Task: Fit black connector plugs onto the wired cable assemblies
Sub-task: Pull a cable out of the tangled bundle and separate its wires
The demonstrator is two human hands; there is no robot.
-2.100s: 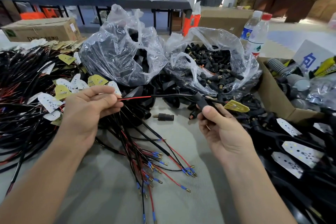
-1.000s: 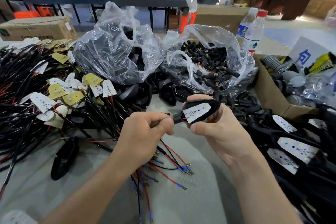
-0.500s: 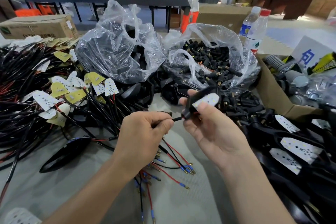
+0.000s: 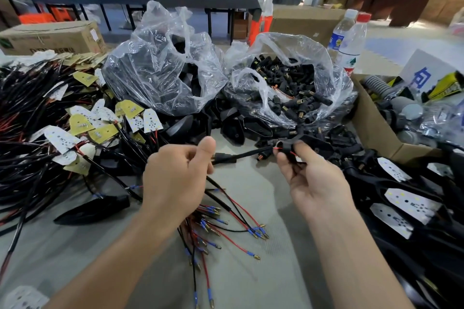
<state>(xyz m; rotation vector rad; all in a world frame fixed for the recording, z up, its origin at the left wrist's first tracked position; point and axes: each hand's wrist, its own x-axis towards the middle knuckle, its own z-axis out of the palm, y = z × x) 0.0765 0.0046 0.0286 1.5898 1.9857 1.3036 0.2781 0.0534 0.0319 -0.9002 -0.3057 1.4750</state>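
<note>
My left hand pinches the black sheathed cable of one assembly between thumb and fingers. My right hand grips the same assembly's other end, a black housing with a red wire showing at my fingertips. The cable runs taut between the hands above the table. A clear bag of loose black connector plugs stands just behind. Below my left hand lies a bundle of red and black wire ends with blue sleeves and brass tips.
A second clear bag of black housings stands at back left. Piled cable assemblies with small circuit boards fill the left side. Finished black units cover the right. A cardboard box and two water bottles stand at the right rear.
My hands have drawn apart and the cable now stretches between them. The housing in my right hand has turned so its white board no longer faces me.
</note>
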